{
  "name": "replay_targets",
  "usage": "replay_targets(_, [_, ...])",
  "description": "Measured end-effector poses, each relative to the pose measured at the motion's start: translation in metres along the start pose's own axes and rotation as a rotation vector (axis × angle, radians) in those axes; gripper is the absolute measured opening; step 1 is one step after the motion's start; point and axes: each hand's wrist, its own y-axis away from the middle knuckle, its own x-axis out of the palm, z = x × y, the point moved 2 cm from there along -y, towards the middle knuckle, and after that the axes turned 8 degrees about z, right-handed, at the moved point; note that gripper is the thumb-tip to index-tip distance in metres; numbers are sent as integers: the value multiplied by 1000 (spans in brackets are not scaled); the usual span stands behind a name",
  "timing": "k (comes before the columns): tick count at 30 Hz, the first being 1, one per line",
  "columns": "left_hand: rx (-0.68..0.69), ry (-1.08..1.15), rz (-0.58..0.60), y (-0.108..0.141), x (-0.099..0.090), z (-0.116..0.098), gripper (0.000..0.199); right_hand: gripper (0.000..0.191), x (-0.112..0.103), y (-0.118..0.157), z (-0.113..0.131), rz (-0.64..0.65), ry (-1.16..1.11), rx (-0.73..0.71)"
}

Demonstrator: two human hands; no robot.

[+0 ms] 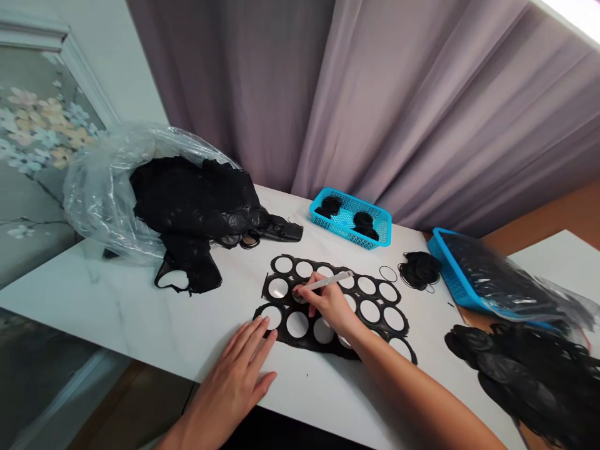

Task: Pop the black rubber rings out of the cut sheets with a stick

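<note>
Head view shows both hands of the person above a white marble table [117,312]. The left hand [229,381] is open and lies flat with spread fingers, and its fingertips [265,322] touch the lower left edge of a black sheet with round holes [304,345]. The right hand [330,306] is closed around a slim white tool [325,281], maybe a pen, whose tip is on the sheet near a hole at the left side. The right forearm [398,394] crosses the near table edge. The sheet lies near this edge, and its right end is close to the forearm. Behind the sheet stands a blue plastic basket [370,234] with black rings [330,205] inside. A pile of black rings [419,270] lies to the right of the sheet, just apart from it. At the left, black cut material [187,200] comes out of a clear plastic bag [98,194], well apart from both hands.
</note>
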Motion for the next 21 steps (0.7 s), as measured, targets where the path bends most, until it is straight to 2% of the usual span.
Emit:
replay_targets(4, [-46, -26, -25, 10, 5, 6, 48, 38, 30, 8, -3, 162, -161, 52])
replay_targets(7, [-23, -49, -14, 15, 8, 8, 47, 37, 42, 14, -8, 228, -83, 36])
replay_targets(11, [-22, -60, -3, 17, 9, 8, 49, 29, 48, 19, -12, 230, 155, -72])
replay_targets(21, [-36, -42, 8, 18, 8, 6, 45, 18, 52, 22, -10, 241, 366, -157])
